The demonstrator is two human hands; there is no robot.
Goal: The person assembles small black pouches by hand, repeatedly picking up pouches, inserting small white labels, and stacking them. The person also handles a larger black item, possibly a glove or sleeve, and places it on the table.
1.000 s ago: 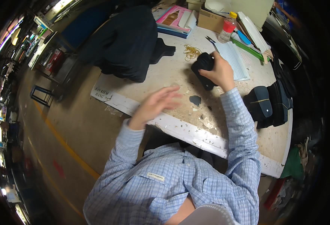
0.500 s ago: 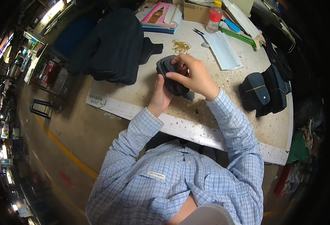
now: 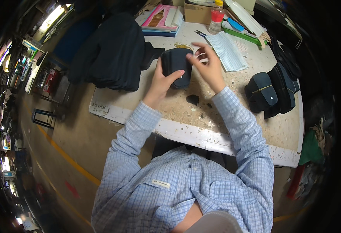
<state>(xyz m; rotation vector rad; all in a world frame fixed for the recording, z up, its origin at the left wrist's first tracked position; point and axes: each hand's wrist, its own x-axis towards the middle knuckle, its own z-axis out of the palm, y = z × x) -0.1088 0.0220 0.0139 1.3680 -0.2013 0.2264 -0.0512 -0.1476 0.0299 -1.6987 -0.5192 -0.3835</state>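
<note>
A stack of dark, rounded fabric pieces [image 3: 174, 58] stands tilted above the table. My left hand [image 3: 160, 83] is closed around its left side, the thumb pressed across the front beside a small white mark. At the upper right edge of the stack is my right hand [image 3: 209, 66], its fingers apart and partly curled, its thumb tip by the fabric. Nothing shows between those fingers. Just behind the stack lies a tangle of yellow rubber bands [image 3: 183, 46], partly hidden by it.
Large dark fabric pieces [image 3: 114, 54] are piled at the left. Banded dark bundles [image 3: 261, 93] sit at the right. Farther back are scissors [image 3: 201, 33], a perforated light sheet [image 3: 226, 52], a bottle [image 3: 216, 19] and a cardboard box [image 3: 197, 13]. A dark scrap [image 3: 192, 99] lies near the front.
The stack has been turned so its broad, smooth face shows, and it has risen slightly away from me. My right hand has let go of its top and moved right.
</note>
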